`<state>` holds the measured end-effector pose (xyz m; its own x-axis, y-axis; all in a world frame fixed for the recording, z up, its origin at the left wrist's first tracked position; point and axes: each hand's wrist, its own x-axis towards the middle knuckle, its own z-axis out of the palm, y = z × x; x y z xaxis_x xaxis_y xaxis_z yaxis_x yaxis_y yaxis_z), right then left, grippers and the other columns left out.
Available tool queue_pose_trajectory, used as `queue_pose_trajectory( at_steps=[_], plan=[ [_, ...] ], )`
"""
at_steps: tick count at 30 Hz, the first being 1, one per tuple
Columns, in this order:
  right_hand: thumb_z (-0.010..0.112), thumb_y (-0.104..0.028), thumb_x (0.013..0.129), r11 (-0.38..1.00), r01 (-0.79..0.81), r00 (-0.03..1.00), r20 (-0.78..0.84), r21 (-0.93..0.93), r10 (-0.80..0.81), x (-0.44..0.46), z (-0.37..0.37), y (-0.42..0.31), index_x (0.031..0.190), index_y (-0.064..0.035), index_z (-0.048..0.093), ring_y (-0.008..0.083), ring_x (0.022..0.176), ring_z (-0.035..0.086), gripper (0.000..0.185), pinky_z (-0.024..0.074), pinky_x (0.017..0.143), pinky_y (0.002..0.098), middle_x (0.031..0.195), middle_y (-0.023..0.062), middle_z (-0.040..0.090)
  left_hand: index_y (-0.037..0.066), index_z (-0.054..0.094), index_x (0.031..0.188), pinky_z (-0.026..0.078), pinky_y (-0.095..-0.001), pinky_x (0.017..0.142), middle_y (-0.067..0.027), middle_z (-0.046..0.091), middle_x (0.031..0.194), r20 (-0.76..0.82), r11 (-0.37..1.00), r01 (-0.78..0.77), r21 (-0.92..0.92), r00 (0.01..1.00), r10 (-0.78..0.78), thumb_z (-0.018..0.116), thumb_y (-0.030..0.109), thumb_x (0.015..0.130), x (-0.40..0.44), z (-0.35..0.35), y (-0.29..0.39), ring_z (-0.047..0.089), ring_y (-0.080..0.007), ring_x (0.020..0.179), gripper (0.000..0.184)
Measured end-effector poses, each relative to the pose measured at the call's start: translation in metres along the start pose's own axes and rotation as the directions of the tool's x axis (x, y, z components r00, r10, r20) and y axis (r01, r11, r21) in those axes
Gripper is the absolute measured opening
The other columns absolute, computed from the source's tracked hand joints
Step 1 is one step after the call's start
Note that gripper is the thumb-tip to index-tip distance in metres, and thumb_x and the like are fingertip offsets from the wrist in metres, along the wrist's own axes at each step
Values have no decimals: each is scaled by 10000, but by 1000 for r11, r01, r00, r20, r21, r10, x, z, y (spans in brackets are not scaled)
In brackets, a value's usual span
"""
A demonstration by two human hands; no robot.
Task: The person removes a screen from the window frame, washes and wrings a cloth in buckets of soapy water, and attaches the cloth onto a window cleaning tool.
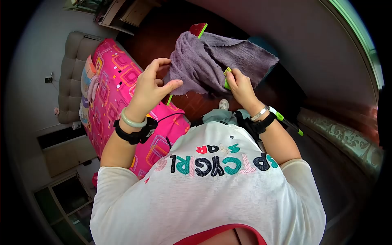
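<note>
A purple-grey cloth (pixel 192 65) lies draped and wrinkled over a flat mop head (pixel 198 30). The head's red plate with a bright green edge sticks out at the top, and a green edge shows again below left. My right hand (pixel 242 86) is closed round a green part of the mop beside the cloth's lower right fold. My left hand (pixel 153 83) is at the cloth's left edge, thumb and index finger apart, with the index fingertip at the fabric. The mop's white and green pole (pixel 288 121) passes under my right forearm.
A bed with a pink patterned sheet (pixel 110 90) and a padded headboard (pixel 75 77) stands on the left. Dark reddish floor (pixel 151 41) lies beyond the cloth. A wall (pixel 302 36) and a patterned curtain (pixel 335 132) are on the right. Wooden furniture (pixel 139 12) stands at the top.
</note>
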<state>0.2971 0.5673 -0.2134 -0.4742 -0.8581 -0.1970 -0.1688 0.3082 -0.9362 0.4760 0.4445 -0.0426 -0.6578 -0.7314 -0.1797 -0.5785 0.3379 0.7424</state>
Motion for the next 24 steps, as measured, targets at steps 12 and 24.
queue_pose_trajectory(
  at_steps=[12, 24],
  plan=[
    [470, -305, 898, 998, 25, 992, -129, 53, -18, 18, 0, 28, 815, 15, 536, 426, 693, 563, 337, 442, 603, 439, 684, 244, 567, 3, 487, 847, 388, -194, 714, -27, 541, 857, -36, 972, -222, 76, 974, 226, 519, 35, 866, -16, -52, 23, 486, -57, 826, 50],
    [457, -265, 905, 951, 1, 998, 53, 308, -19, 25, -2, 13, 797, 43, 533, 210, 556, 503, 335, 417, 554, 342, 623, 170, 523, 49, 449, 1042, 413, -273, 850, -96, 537, 1096, 411, 827, 218, -517, 912, 16, 507, 314, 915, -1, -70, -17, 552, -143, 940, 300]
  ],
)
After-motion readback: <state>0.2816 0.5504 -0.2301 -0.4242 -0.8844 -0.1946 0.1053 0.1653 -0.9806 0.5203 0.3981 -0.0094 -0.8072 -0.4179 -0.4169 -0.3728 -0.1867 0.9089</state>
